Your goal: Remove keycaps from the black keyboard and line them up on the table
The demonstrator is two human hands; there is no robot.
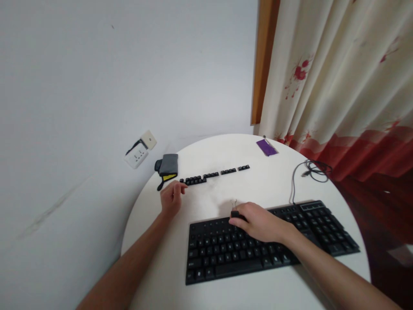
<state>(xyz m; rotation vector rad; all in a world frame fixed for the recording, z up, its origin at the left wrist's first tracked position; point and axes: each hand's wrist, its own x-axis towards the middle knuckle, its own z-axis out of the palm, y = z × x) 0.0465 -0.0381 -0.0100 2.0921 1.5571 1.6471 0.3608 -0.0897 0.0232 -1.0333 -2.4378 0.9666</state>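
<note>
A black keyboard (274, 241) lies on the round white table (226, 150). My right hand (258, 221) rests on its top row, fingers closed round a small black tool (235, 213) with a thin wire loop at its tip. Beyond the keyboard, several loose black keycaps (211, 175) lie in a row of short groups. My left hand (172, 197) sits at the left end of that row, fingers curled and pinched together against the nearest keycaps. What the pinch holds is hidden.
A grey and yellow pouch (168, 165) lies at the table's far left edge. A purple flat item (267, 147) is at the back. The keyboard's cable (311, 170) coils at the right. A wall socket (138, 155) and a curtain (338, 86) stand behind.
</note>
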